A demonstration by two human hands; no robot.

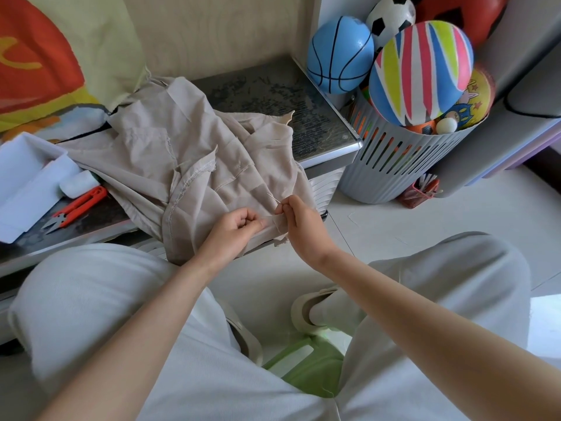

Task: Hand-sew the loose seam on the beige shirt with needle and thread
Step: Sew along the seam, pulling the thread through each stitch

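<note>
Dark tabletop (273,95) carries the beige shirt (170,153), its near edge draped over the front. Sewing seems underway, not finished: the left hand (239,223) pinches that edge, and the right hand (299,220) holds the needle (272,198) in a pinched grip just above it. How much is sewn cannot be told. Orange snips (79,205) and a white box (24,177) lie to the left. A basket (394,171) of balls stands on the tiled floor (409,232).
</note>
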